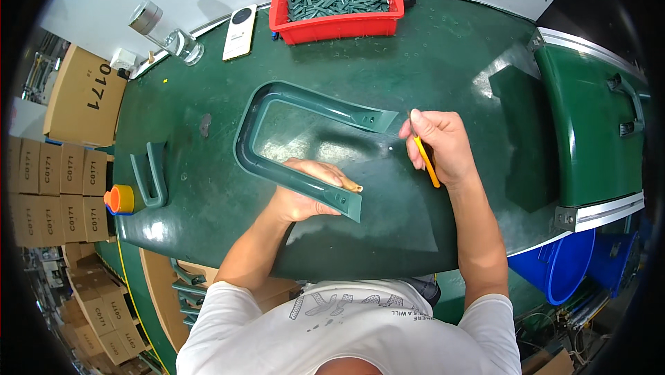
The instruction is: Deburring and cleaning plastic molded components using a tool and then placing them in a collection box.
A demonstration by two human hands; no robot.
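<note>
The left hand [292, 203] has its fingers wrapped around the lower arm of a green U-shaped part [246, 132], mid-surface [450, 56], its open end between 3 and 4 o'clock. Near the upper arm's tip, toward 3 o'clock, the right hand [441, 141] pinches a yellow-handled tool [427, 163]; a red bin [339, 28] sits at 12 o'clock.

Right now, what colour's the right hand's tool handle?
Tool handle: yellow-orange, clearest in head view.
</note>
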